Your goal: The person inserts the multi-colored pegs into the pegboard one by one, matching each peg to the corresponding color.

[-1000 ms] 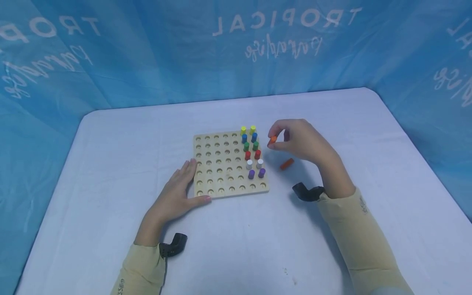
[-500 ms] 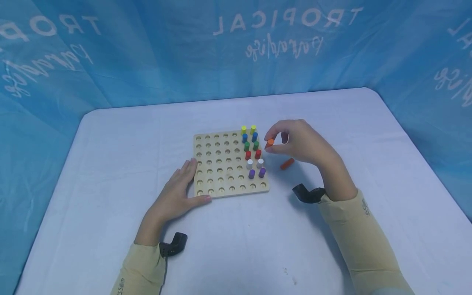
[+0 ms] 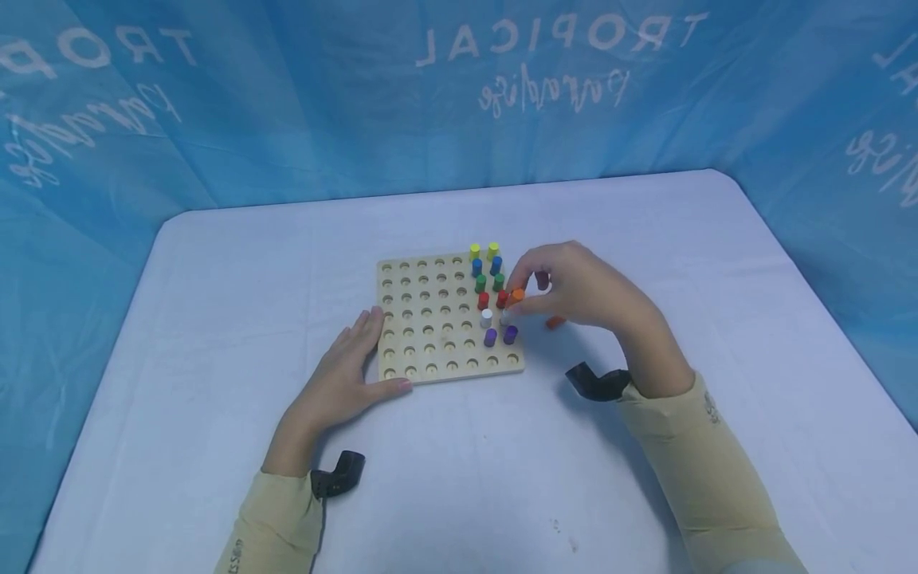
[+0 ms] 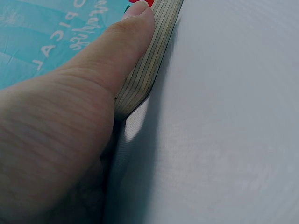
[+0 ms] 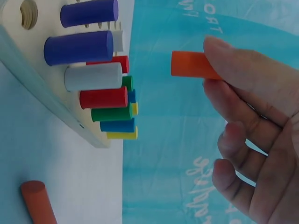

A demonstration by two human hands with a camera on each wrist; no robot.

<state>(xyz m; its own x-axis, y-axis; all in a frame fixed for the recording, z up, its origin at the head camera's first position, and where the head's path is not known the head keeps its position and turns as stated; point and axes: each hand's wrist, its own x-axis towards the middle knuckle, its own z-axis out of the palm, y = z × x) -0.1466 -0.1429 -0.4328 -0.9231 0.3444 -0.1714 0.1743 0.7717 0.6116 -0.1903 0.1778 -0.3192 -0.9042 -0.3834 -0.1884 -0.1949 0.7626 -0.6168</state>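
Note:
A square wooden pegboard (image 3: 430,343) with rows of round holes lies on the table. Its two right-hand columns carry pairs of yellow, blue, green, red, white and purple pegs (image 3: 511,335), all upright. Between thumb and index finger, my right hand (image 3: 584,287) pinches an orange peg (image 5: 194,64) above the board's right side, higher than the standing pegs. My left hand (image 3: 337,391) rests at the board's near left corner, fingers along the left edge and thumb (image 4: 126,35) along the near edge. Another orange peg (image 5: 38,203) lies on the table right of the board.
A white cloth covers the table (image 3: 251,263). Behind and at both sides hangs a blue curtain (image 3: 301,104) with mirrored lettering. Holes in the near row of the board, in front of the purple pegs, hold no pegs. Each wrist wears a black camera mount (image 3: 598,383).
My right hand has carried the orange peg left and toward me, from beside the board to over its right columns. The left hand and the board stay in place.

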